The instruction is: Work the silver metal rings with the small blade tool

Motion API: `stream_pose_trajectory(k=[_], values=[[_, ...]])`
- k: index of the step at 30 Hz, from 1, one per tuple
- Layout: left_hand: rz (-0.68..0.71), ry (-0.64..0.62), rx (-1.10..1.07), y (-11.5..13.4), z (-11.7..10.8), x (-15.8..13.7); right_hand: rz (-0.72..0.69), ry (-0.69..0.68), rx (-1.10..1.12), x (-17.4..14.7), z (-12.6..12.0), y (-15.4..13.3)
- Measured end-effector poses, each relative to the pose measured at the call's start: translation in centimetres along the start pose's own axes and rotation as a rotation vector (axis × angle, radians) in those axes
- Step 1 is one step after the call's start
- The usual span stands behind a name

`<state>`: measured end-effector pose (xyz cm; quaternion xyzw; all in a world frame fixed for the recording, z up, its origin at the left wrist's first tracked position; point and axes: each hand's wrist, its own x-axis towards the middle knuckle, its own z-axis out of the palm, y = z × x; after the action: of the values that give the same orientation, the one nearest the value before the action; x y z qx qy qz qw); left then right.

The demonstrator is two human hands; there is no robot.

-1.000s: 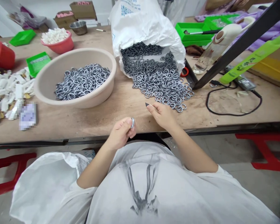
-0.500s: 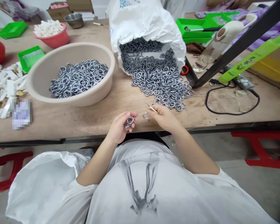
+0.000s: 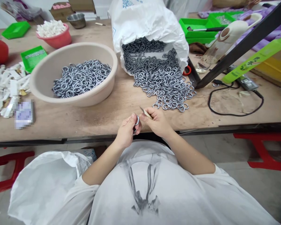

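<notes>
Pinched in my left hand (image 3: 126, 130) is a grey ring (image 3: 137, 120), with a darker ring partly hidden by the fingers below it. My right hand (image 3: 159, 122) is closed around a small knife (image 3: 147, 113) with a pale handle, its short tip pointing up and left. The fingers of both hands nearly meet above the table's front edge. Beyond them, a heap of grey rings (image 3: 164, 82) spills from a white sack (image 3: 150, 22) lying on its side. To the left, a large beige basin (image 3: 73, 100) holds many more such rings.
White pieces (image 3: 7, 84) lie piled at the left, near a red bowl (image 3: 55, 39) and a green tray (image 3: 34, 59). On the right stand a slanted dark metal bar (image 3: 236, 50), a clear bottle (image 3: 208, 57) and a black cable (image 3: 236, 114). An open white bag (image 3: 46, 181) hangs below.
My hands have come closer together, the left moving right. The ring that was at my right fingertips no longer shows there. The knife tip has shifted left. The view has moved slightly.
</notes>
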<state>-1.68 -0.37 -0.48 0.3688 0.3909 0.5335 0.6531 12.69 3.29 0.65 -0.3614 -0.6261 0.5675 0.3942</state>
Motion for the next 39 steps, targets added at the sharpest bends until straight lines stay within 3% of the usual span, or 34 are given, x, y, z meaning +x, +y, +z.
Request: stream_pose_trajectory(k=[3,7,16,18,22,26,30,34,39], values=[[-0.038,-0.023,-0.073,0.7,0.3,-0.2,-0.138,0.094,-0.232,-0.2,-0.2,-0.3],[-0.11,0.032,-0.176,1.0,0.5,-0.3,-0.284,0.006,-0.518,-1.2,-0.1,-0.7],[-0.164,0.041,-0.235,0.7,0.4,-0.5,-0.256,-0.038,-0.653,-1.7,0.4,-0.8],[-0.149,-0.019,-0.223,0.9,0.4,-0.8,-0.223,-0.004,-0.656,-1.3,0.1,-0.3],[-0.16,-0.175,-0.229,1.7,0.2,-1.3,-0.065,0.279,-0.724,0.2,-2.1,1.1],[-0.169,-0.078,-0.261,2.5,-0.5,-1.2,0.135,0.408,-1.071,1.0,-4.6,1.9],[-0.21,0.03,-0.242,2.6,-1.3,-0.5,0.278,0.311,-1.274,1.2,-5.4,2.1],[-0.286,0.079,-0.28,2.6,-1.6,0.3,0.207,0.314,-1.068,1.4,-5.5,2.2],[-0.224,0.168,-0.16,0.8,-0.6,0.6,0.044,0.206,-0.192,1.1,-2.8,1.5]])
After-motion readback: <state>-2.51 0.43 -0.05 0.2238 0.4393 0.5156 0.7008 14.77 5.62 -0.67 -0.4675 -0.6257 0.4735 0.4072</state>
